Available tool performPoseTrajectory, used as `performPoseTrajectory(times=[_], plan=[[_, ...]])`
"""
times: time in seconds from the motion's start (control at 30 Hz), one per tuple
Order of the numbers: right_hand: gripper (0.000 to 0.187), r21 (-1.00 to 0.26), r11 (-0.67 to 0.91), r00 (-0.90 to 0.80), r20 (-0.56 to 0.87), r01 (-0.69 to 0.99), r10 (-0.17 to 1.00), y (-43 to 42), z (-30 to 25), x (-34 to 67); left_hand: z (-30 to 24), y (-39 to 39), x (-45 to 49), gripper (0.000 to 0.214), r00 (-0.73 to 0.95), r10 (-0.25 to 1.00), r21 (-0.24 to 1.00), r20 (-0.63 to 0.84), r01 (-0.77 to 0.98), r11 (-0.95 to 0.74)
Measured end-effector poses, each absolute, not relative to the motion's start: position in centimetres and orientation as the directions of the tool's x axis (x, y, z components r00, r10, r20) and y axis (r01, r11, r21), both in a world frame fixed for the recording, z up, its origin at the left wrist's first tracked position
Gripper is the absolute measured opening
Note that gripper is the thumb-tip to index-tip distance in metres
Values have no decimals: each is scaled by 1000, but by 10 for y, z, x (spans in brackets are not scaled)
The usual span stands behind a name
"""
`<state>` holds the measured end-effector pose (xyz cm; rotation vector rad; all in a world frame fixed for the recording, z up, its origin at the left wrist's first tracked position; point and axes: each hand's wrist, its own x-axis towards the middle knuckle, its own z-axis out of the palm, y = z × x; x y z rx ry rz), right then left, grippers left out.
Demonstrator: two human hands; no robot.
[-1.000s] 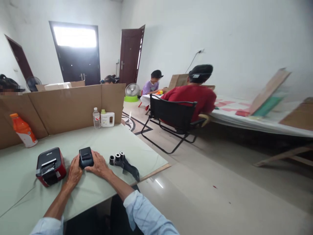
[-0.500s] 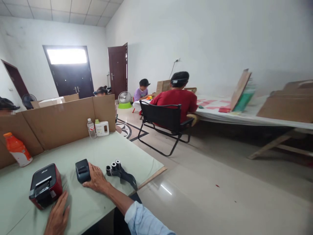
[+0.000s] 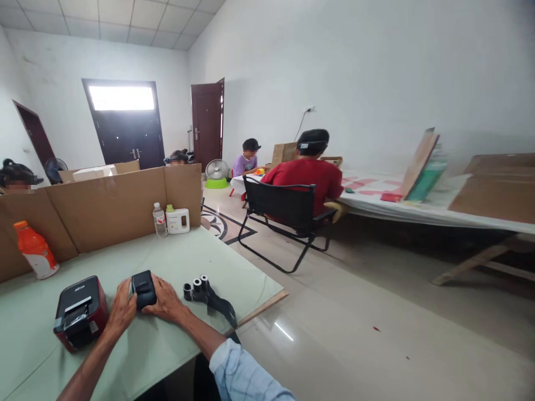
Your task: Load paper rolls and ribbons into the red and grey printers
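Note:
A small black printer (image 3: 143, 289) stands on the green-covered table, gripped from both sides. My left hand (image 3: 122, 307) presses its left side, fingers close together and partly overlapping its edge. On the opposite side my right hand (image 3: 167, 299) curls round it, the thumb low in front. To the left of my left hand sits a larger black and red printer (image 3: 80, 312). Right of my right hand are several small rolls (image 3: 196, 285), dark outside with white ends, and a loose black strip (image 3: 220, 306) trails from them to the table edge.
An orange bottle (image 3: 35, 250), a clear bottle (image 3: 159, 220) and a white jug (image 3: 178, 221) stand before a cardboard partition (image 3: 108, 214). A person in red (image 3: 307, 181) sits in a black folding chair (image 3: 280, 206) at another table (image 3: 371, 209). Other people are farther back.
My left hand has moved up and right from beside the larger printer to the small black printer's left side. My right hand stays on it. The camera view has shifted slightly.

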<state>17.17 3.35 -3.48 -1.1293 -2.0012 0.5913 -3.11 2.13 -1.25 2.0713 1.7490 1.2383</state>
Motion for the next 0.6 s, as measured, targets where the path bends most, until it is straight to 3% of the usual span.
performPoseTrajectory(times=[0.2,0.4,0.6], plan=[[123,-679,489,-357,340,547,870,30,-37,174,-24,61,-26,52,-267,931,797,248,603,-39],[123,-664,477,-335,340,576,879,33,-38,174,-44,61,-29,46,-241,919,844,312,515,-151],[125,-667,478,-328,348,572,878,32,-46,175,-48,51,-27,42,-243,898,816,367,547,-186]])
